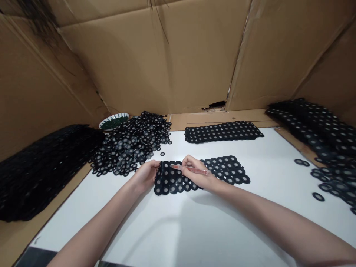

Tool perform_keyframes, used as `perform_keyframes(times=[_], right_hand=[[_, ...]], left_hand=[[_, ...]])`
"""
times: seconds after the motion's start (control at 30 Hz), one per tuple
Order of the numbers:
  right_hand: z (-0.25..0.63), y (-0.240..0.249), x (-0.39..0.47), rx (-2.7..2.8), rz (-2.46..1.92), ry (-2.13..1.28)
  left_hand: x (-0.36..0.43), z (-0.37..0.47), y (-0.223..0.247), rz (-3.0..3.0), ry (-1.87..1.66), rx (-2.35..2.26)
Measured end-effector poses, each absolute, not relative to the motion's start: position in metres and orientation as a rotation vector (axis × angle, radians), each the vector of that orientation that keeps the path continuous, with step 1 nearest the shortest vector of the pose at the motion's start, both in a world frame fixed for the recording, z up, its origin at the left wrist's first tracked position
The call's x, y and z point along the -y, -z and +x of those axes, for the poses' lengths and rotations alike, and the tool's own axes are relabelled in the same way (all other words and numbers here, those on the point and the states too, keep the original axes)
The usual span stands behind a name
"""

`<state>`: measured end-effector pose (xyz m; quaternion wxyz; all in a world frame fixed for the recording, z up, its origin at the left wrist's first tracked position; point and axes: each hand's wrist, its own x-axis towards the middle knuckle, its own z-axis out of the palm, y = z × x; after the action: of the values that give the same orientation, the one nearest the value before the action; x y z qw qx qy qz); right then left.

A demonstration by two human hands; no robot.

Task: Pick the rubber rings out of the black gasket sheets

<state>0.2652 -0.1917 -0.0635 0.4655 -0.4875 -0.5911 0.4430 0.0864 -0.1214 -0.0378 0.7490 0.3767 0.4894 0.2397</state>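
We look at brown cardboard walls (200, 55) closing in the back and both sides, creased along their folds and torn at a ragged hole (217, 105) near the foot. Dark strands (39, 18) hang at the upper left. Below us spreads a white bench (150, 241) (cardboard strips (222, 117) line its edges), where soft light leaves a broad, pale shadow (205, 233).

1. One head-worn camera gives the view, looking from above the near side of the tabletop (155, 233).
2. It faces forward and down, with cardboard walls (133, 55) across the upper part.
3. The left hand (145, 177) and right hand (197, 172) show mid-view, nearer than the walls; the forearms (105, 222) are nearest.
4. It is wide, taking in the left stack (41, 167) and right stack (314, 124).
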Motion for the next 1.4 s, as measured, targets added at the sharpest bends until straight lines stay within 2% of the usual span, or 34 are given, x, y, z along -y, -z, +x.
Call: perform_keyframes(times=[0.37, 0.53, 0.7, 1.0, 1.4], right_hand=[[0.254, 0.066, 0.196, 1.417, -1.051, -1.214], [0.258, 0.064, 0.197, 1.428, -1.095, -1.197], [0.257, 0.060, 0.200, 1.438, -1.112, -1.204], [0.259, 0.065, 0.193, 1.331, -1.063, -1.214], [0.262, 0.067, 0.191, 1.190, -1.083, -1.172]], left_hand=[[0.124, 0.084, 0.030, 1.108, -0.585, -1.122], [0.128, 0.078, 0.021, 1.276, -0.402, -1.158], [0.127, 0.063, 0.011, 1.517, -0.165, -0.937], [0.120, 0.069, 0.025, 1.251, -0.202, -0.803], [0.119, 0.071, 0.032, 1.126, -0.215, -0.865]])
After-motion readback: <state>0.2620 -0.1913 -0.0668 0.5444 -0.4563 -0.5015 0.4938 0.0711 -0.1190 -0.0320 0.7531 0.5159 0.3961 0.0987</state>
